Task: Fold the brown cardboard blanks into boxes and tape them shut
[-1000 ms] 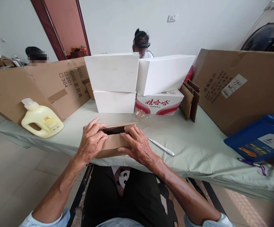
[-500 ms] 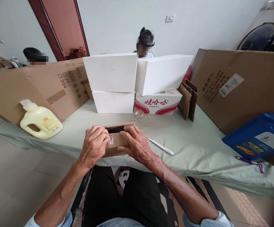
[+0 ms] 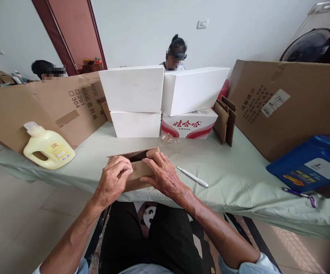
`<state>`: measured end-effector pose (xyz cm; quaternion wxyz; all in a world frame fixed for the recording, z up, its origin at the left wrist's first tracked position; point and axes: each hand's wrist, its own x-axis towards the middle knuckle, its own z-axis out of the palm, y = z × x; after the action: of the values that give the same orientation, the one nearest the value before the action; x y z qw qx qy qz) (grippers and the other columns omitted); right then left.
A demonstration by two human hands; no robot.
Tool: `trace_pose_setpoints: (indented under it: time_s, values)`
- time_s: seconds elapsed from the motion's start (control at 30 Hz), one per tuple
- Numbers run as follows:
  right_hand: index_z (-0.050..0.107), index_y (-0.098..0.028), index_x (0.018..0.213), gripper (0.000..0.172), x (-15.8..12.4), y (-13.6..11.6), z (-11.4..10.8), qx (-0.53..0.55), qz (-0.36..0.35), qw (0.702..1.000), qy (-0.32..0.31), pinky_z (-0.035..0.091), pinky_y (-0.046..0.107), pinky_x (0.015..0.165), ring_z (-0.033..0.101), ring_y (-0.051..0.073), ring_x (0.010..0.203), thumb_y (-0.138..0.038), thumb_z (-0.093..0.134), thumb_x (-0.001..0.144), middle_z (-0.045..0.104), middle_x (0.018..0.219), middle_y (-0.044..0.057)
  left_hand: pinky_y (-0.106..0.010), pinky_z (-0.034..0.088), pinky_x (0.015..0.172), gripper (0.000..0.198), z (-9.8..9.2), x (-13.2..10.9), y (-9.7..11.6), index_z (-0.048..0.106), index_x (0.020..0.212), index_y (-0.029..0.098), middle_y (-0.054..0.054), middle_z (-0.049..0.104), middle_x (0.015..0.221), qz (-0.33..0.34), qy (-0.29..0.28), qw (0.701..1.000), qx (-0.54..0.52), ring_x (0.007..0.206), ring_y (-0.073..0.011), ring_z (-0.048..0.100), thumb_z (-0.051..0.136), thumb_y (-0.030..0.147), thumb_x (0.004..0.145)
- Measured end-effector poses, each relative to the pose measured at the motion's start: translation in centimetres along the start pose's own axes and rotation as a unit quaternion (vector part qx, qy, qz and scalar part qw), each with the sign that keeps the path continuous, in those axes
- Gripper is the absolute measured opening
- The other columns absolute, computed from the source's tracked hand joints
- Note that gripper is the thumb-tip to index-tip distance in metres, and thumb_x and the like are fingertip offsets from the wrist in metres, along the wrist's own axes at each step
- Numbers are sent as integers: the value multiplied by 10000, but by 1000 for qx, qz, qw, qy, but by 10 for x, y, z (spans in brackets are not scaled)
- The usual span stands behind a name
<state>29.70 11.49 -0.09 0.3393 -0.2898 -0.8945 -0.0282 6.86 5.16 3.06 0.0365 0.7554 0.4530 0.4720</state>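
A small brown cardboard box (image 3: 138,178) lies at the table's near edge, its top gaping with a raised flap at the back. My left hand (image 3: 114,177) is closed at the box's left front corner, thumb and forefinger pinched together, with a slight shiny bit of clear tape (image 3: 131,171) at their tips. On the right side, my right hand (image 3: 162,173) grips the box, fingers over the upper edge and thumb against the front. The box's inside is dark. A slim white pen-like cutter (image 3: 192,176) lies just right of my right hand.
Stacked white boxes (image 3: 132,89) and a red-and-white carton (image 3: 189,125) stand behind, with crumpled clear tape (image 3: 169,138) before them. Large cartons flank both sides. A yellow jug (image 3: 49,146) is left; a blue bottle (image 3: 310,163) and purple pen (image 3: 299,193) are right. Two people sit beyond.
The clear tape strip that showed on the box's front beside my left fingers is no longer visible there. The back flap shows more on the left. My right hand keeps its hold.
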Motion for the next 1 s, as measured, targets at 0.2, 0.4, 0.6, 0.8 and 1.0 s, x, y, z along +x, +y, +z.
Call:
trace_pose_setpoints:
  time_s: [0.2,0.4,0.6,0.8,1.0]
  values:
    - [616,-196,1370,470,0,0,1,-7,-3,1000,4,507,472,877,576,328,1116,-512,735,1044,641,1319,171,-387,533,888,206,1,0,0,653,851,240,-35,741,951,-9,-2,1000,-25,953,-209,679,607,183,1044]
    - [597,-219,1395,520,0,-2,0,-2,4,1000,-10,509,465,909,570,325,1150,-505,791,1007,613,1364,162,-389,537,878,208,1,1,6,652,837,241,-41,740,944,-20,-5,999,-36,946,-219,682,609,190,1034]
    - [601,-236,1392,516,1,-3,1,-7,11,1000,-10,497,452,905,575,318,1137,-520,792,1006,627,1328,143,-357,536,884,203,3,2,10,645,838,234,-21,733,939,-2,-5,998,-68,950,-196,689,637,145,1021]
    - [606,-230,1391,531,1,-3,2,-9,14,1000,-19,492,448,901,585,308,1100,-526,804,997,631,1331,142,-350,554,887,190,4,3,11,664,854,233,-24,736,948,0,-9,996,-93,961,-192,699,654,146,1023]
    - [596,-217,1400,553,1,-4,1,1,11,1000,-22,496,457,915,575,306,1112,-514,818,989,621,1351,143,-348,568,880,185,3,2,12,674,849,231,-33,744,948,-9,-11,995,-101,958,-197,709,665,157,1019]
